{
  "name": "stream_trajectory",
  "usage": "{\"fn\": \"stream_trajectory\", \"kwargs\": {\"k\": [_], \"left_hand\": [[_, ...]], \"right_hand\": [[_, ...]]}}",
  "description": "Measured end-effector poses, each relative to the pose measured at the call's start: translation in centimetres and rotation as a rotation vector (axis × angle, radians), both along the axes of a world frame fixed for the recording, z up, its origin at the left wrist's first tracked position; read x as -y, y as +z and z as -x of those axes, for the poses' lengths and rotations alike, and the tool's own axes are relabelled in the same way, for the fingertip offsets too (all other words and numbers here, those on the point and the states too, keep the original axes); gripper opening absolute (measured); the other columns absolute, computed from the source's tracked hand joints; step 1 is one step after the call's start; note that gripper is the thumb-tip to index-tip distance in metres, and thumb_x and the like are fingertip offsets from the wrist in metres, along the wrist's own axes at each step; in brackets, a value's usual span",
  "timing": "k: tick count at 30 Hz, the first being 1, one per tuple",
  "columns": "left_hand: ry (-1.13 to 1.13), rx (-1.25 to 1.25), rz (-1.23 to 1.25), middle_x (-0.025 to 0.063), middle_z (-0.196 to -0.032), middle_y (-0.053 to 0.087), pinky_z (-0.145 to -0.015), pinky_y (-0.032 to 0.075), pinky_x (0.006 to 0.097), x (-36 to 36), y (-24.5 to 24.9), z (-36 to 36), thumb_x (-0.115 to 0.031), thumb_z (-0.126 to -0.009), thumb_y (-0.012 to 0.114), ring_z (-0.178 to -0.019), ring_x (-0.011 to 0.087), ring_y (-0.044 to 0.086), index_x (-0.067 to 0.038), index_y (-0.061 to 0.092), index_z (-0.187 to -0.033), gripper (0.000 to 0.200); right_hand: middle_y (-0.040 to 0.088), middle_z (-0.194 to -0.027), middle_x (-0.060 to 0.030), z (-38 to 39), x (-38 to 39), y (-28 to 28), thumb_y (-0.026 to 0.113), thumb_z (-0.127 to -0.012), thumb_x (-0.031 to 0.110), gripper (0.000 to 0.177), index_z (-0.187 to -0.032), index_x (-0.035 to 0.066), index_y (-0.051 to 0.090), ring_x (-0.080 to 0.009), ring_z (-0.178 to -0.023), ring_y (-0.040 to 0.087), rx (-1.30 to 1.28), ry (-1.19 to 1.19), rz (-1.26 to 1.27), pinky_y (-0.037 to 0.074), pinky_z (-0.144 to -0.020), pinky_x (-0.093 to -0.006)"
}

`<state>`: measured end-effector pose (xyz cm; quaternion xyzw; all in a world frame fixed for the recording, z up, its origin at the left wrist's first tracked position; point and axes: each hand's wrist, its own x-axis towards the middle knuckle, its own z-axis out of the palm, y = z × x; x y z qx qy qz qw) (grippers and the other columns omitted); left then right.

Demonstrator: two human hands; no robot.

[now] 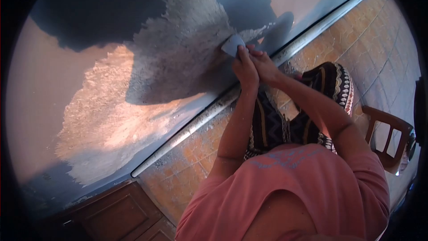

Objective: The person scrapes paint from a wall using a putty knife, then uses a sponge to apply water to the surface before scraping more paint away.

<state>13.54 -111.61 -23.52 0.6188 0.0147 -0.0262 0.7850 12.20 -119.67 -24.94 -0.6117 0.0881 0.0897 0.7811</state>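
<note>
Both hands come together at a scraper point(233, 45) with a wide, pale grey blade, pressed close against the wall point(40, 85). My left hand point(246, 70) is closed around it, the thumb lying up against the blade. Beside it and overlapping it, my right hand point(267, 68) is also closed on the tool, its fingertips near the blade. The scraper's handle is hidden inside the hands. Around the blade, a large rough patch point(178, 40) with ragged edges shows bare, grey plaster within the smooth wall coating.
A pale baseboard point(178, 138) runs diagonally along the wall's foot. Crumbs and dust lie on the orange tiled floor point(200, 151). A wooden chair point(387, 136) stands at right, and a brown panelled wooden piece point(120, 214) sits at lower left. Shadows cover part of the wall.
</note>
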Motion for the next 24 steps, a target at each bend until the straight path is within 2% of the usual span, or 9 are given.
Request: {"fn": "stream_trajectory", "kwargs": {"k": [1, 5, 7, 10, 13, 16, 19, 21, 24], "left_hand": [[-0.008, 0.005, 0.000, 0.0109, -0.075, 0.063, -0.071, 0.049, 0.0322, 0.0, 0.2, 0.1, -0.033, -0.101, 0.039, -0.073, 0.0207, 0.061, 0.006, 0.058, -0.096, 0.043], [-0.017, -0.015, -0.047, 0.0106, -0.075, 0.063, -0.071, 0.049, 0.0327, 0.5, -0.7, -0.5, -0.032, -0.101, 0.039, -0.073, 0.0202, 0.061, 0.005, 0.058, -0.096, 0.043], [-0.032, 0.049, -0.038, 0.0107, -0.075, 0.063, -0.071, 0.049, 0.0327, 0.9, 2.6, -1.1, -0.032, -0.101, 0.039, -0.073, 0.0200, 0.061, 0.005, 0.058, -0.096, 0.043], [-0.014, 0.076, -0.078, 0.0108, -0.075, 0.063, -0.071, 0.049, 0.0322, 0.6, 2.0, 0.0, -0.033, -0.102, 0.039, -0.072, 0.0200, 0.061, 0.006, 0.058, -0.096, 0.043], [-0.029, 0.019, -0.012, 0.0111, -0.076, 0.063, -0.070, 0.050, 0.0322, 0.6, 0.9, -0.7, -0.033, -0.102, 0.039, -0.072, 0.0204, 0.061, 0.006, 0.058, -0.097, 0.044], [-0.035, 0.027, -0.012, 0.0116, -0.075, 0.063, -0.068, 0.051, 0.0331, 0.8, 2.2, -1.0, -0.033, -0.101, 0.039, -0.071, 0.0209, 0.062, 0.006, 0.058, -0.098, 0.043], [-0.018, 0.028, -0.026, 0.0118, -0.075, 0.063, -0.068, 0.052, 0.0336, 0.2, 0.3, -0.5, -0.033, -0.101, 0.039, -0.071, 0.0213, 0.062, 0.006, 0.058, -0.098, 0.043], [-0.013, 0.016, -0.014, 0.0119, -0.075, 0.063, -0.069, 0.051, 0.0331, 0.6, -0.7, -0.9, -0.033, -0.101, 0.039, -0.071, 0.0214, 0.062, 0.006, 0.058, -0.098, 0.043], [-0.016, -0.001, -0.018, 0.0120, -0.075, 0.063, -0.069, 0.050, 0.0317, 0.2, 0.0, -0.6, -0.033, -0.101, 0.039, -0.071, 0.0213, 0.062, 0.006, 0.058, -0.099, 0.043]], "right_hand": [[0.066, -0.106, -0.0179, 0.2, 0.1, 0.0, 0.043, -0.098, 0.037, 0.050, -0.115, -0.007, 0.059, -0.0236, -0.103, 0.061, -0.020, 0.025, -0.041, 0.044, -0.092, -0.0351], [0.067, -0.102, -0.0158, -0.8, 0.0, -1.8, 0.045, -0.098, 0.032, 0.045, -0.116, -0.007, 0.059, -0.0221, -0.104, 0.060, 0.205, -0.111, 0.164, 0.044, -0.092, -0.0326], [0.067, -0.100, -0.0138, -0.7, 0.0, 0.9, 0.045, -0.099, 0.031, 0.044, -0.117, -0.007, 0.058, -0.0218, -0.104, 0.060, 0.227, -0.127, 0.224, 0.043, -0.093, -0.0316], [0.066, -0.101, -0.0124, -0.2, 0.4, 0.9, 0.045, -0.099, 0.033, 0.045, -0.117, -0.007, 0.057, -0.0195, -0.101, 0.060, 0.097, -0.048, -0.019, 0.045, -0.090, -0.0307], [0.066, -0.099, -0.0120, -0.4, -1.2, -0.3, 0.047, -0.098, 0.036, 0.046, -0.113, -0.007, 0.059, -0.0160, -0.096, 0.060, 0.180, -0.211, -0.020, 0.047, -0.084, -0.0306], [0.067, -0.094, -0.0117, -0.1, 0.0, 2.2, 0.048, -0.098, 0.038, 0.048, -0.106, -0.007, 0.062, -0.0132, -0.092, 0.059, 0.096, -0.084, 0.020, 0.048, -0.080, -0.0308], [0.067, -0.090, -0.0115, 0.2, 0.2, 1.7, 0.048, -0.098, 0.039, 0.049, -0.102, -0.007, 0.063, -0.0131, -0.091, 0.059, 0.069, -0.069, 0.078, 0.048, -0.080, -0.0306], [0.067, -0.089, -0.0109, -0.1, -0.4, -1.5, 0.048, -0.098, 0.040, 0.050, -0.101, -0.007, 0.063, -0.0131, -0.090, 0.059, 0.114, -0.127, 0.120, 0.047, -0.080, -0.0303], [0.067, -0.090, -0.0105, -0.4, -0.4, 0.0, 0.048, -0.098, 0.040, 0.050, -0.100, -0.007, 0.064, -0.0130, -0.090, 0.059, 0.077, -0.110, 0.058, 0.047, -0.080, -0.0296]]}}
